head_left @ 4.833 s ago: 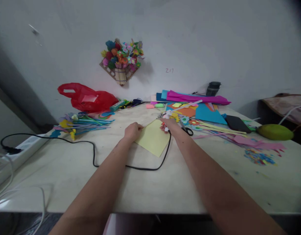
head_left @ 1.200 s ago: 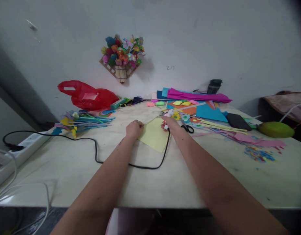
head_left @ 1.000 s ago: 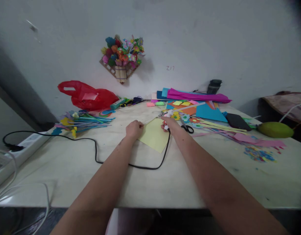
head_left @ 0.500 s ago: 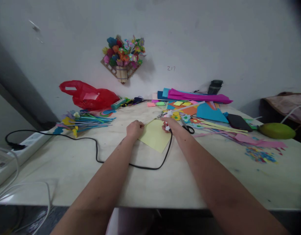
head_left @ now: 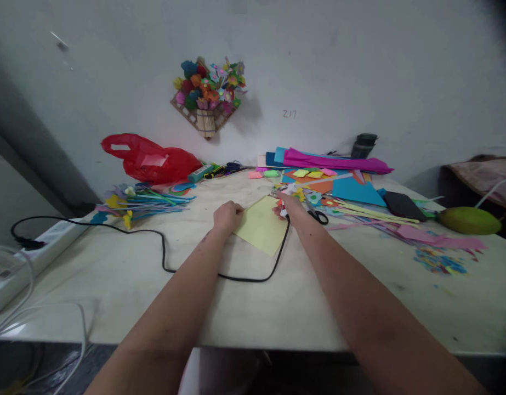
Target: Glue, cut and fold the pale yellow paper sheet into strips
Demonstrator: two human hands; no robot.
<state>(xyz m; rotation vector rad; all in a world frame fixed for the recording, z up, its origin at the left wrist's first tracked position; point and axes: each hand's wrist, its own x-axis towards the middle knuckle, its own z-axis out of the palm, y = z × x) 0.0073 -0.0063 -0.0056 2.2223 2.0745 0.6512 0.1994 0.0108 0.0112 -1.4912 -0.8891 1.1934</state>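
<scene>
A pale yellow paper sheet (head_left: pixel 261 226) lies on the wooden table (head_left: pixel 253 307). My left hand (head_left: pixel 227 214) rests on the sheet's left corner with its fingers curled closed. My right hand (head_left: pixel 291 205) is at the sheet's upper right corner, fingers closed around a small red and white object from which a black cable (head_left: pixel 220 271) runs. Black-handled scissors (head_left: pixel 317 216) lie just right of my right hand.
Coloured paper sheets (head_left: pixel 330 170) and scraps (head_left: pixel 437 258) cover the right side, with a dark phone (head_left: pixel 403 206) and a green oval object (head_left: pixel 468 220). At left are a red plastic bag (head_left: pixel 152 162), paper flower stems (head_left: pixel 141 203) and a power strip (head_left: pixel 43 247). A flower craft (head_left: pixel 207 96) hangs on the wall.
Both hands stay on the yellow sheet. The view has shifted slightly; the right hand has edged a little along the sheet's upper corner.
</scene>
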